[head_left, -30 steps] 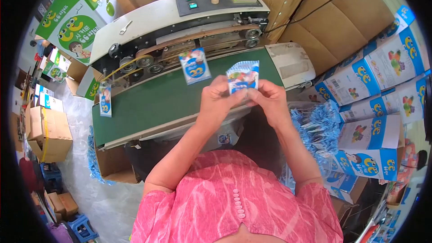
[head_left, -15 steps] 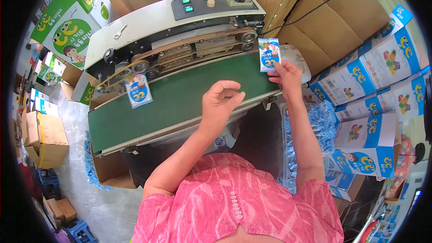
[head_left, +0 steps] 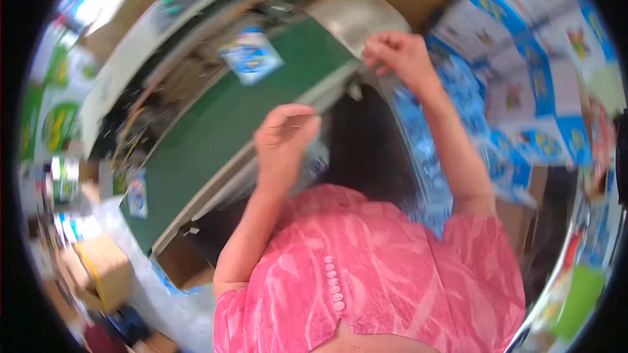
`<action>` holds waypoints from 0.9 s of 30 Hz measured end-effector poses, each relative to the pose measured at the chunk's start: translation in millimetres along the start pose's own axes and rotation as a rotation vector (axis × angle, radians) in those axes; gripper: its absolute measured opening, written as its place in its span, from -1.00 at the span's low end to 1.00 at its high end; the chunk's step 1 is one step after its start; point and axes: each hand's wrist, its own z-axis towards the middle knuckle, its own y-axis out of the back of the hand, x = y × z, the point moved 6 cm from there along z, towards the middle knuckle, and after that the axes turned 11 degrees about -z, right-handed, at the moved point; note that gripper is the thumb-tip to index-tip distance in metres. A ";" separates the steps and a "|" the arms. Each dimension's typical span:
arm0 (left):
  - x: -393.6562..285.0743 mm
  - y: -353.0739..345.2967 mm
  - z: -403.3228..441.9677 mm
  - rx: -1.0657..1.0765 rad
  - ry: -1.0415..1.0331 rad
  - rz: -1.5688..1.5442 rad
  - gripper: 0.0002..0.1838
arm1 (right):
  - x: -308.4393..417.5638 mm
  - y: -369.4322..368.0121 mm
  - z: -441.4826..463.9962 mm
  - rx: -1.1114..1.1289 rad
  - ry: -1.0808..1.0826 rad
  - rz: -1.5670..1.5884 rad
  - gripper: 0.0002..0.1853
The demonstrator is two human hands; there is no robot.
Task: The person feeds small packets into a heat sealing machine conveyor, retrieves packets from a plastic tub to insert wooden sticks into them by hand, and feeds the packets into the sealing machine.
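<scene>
My left hand (head_left: pixel 282 134) is raised at the near edge of the green conveyor belt (head_left: pixel 203 137). Its fingers curve loosely, with a gap to the thumb and nothing between them. My right hand (head_left: pixel 399 59) hovers by the belt's right end, fingers bent and somewhat blurred; no item shows in them. A blue and white snack packet (head_left: pixel 254 55) lies on the belt beside the sealing machine (head_left: pixel 170 59), apart from both hands. Another packet (head_left: pixel 137 194) is at the belt's far left end.
Many blue packets (head_left: pixel 445 131) fill a container right of my lap. Printed cartons (head_left: pixel 517 46) are stacked on the right. An open brown box (head_left: pixel 186 265) sits below the belt's left end. A taped carton (head_left: pixel 98 271) stands on the floor at left.
My right hand has let go of the packet, which now lies on the belt. The other packet has travelled left along the belt. The head view has turned and blurred.
</scene>
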 end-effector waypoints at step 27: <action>162.0 -106.7 2.5 0.449 0.558 0.495 -0.83 | -325.9 267.4 -212.7 -0.048 -0.152 -1.378 -0.20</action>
